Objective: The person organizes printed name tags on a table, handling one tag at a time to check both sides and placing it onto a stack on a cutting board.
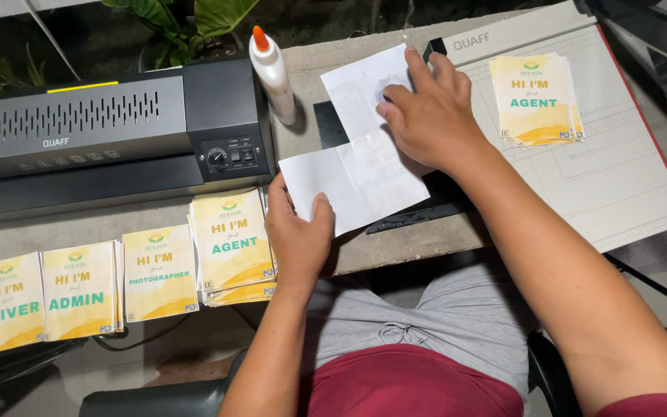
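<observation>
Left hand [296, 235] pinches the near-left corner of a white sheet [360, 166] whose long axis runs diagonally toward the trimmer [619, 185], while right hand [426, 112] presses its far end with fingers flat, together.

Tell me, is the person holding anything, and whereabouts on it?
Yes, a white sheet. The left hand pinches its lower edge near the bottom corner, while the right hand presses flat on its upper part.
</observation>
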